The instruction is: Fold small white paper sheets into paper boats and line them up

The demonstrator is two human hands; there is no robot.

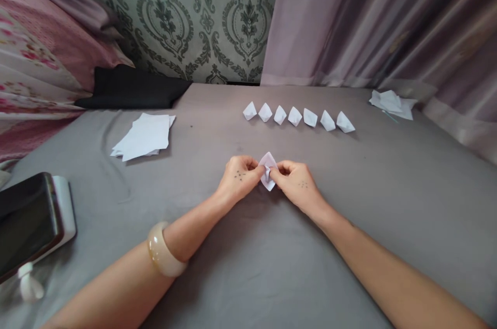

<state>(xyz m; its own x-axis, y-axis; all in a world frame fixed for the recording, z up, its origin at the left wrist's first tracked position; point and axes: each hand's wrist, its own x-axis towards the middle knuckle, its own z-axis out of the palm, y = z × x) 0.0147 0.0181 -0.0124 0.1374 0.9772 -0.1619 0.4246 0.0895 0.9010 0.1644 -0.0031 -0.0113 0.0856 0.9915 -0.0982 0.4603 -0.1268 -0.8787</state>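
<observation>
Between my two hands is a small folded white paper boat [267, 161], its opening facing up and its pointed ends toward and away from me. My left hand [241, 176] pinches its left side between thumb and fingers. From the right, my right hand [297, 182] grips the other side, with the thumb over the inner fold. Parts of both hands' fingers are hidden behind the paper. Beyond my hands, several similar folded paper boats [295, 116] stand in a slanting row on the grey sheet [248, 267].
A stack of white paper sheets [145, 137] lies at the left, with a black cloth [135, 88] behind it. A phone [29, 223] on a white block with a plugged cable [30, 282] is at the near left. More paper pieces [392, 103] lie far right, by the curtain [349, 23].
</observation>
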